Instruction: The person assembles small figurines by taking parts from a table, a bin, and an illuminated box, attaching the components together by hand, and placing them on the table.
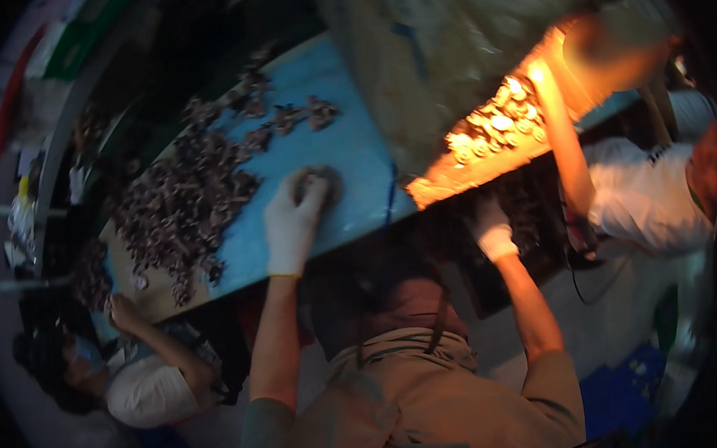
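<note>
My left hand (290,221), in a white glove, is over the blue tabletop (355,146). Its fingers close around a dark, rounded piece that looks like a mushroom (328,187), blurred at its outline. Left of it spreads a large heap of dark brown mushrooms (183,201), with a few strays reaching toward the far side. My right hand (493,230), also white-gloved, reaches down over a dark crate (520,271) below the table's front edge. Dark contents show in that crate, and shadow hides the right fingertips.
At right, a co-worker's arm (572,159) reaches over a brightly lit pile of mushrooms (500,122). A large translucent plastic bag (434,56) lies beyond the blue top. Another person (147,384) works at the heap's left end. Blue crates (623,396) stand on the floor at lower right.
</note>
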`<state>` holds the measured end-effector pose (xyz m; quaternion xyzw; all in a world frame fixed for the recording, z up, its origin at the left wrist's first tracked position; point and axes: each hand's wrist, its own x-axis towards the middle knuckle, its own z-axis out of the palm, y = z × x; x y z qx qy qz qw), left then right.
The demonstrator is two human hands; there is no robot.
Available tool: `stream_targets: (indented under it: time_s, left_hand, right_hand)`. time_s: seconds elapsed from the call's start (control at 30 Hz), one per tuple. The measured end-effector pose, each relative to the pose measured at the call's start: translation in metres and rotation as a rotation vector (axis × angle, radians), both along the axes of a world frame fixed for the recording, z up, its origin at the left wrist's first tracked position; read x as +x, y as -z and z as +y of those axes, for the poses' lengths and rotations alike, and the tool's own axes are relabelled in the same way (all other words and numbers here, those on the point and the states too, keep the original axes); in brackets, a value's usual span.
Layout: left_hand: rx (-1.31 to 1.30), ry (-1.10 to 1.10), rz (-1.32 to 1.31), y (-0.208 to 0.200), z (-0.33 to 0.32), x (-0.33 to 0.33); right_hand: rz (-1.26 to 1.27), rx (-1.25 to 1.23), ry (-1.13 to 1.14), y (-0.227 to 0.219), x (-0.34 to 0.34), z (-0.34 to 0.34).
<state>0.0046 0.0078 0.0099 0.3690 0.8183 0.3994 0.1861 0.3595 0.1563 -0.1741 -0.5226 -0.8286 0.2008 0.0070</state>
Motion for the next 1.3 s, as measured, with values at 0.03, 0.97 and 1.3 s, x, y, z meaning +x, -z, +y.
stream_targets:
  time_s: [0.03, 0.97, 1.3]
  left_hand:
    - [-0.030, 0.006, 0.016, -0.009, 0.003, 0.005]
    - [0.275, 0.228, -1.063, -0.024, -0.115, 0.024]
    - [0.126, 0.041, -0.289, -0.013, -0.044, -0.015]
  right_hand:
    - [0.096, 0.124, 0.052, 0.015, 0.024, -0.003]
    - [0.849, -1.001, -0.260, -0.242, -0.166, -0.097]
    - [0.304, -0.061, -0.326, -0.262, -0.245, -0.045]
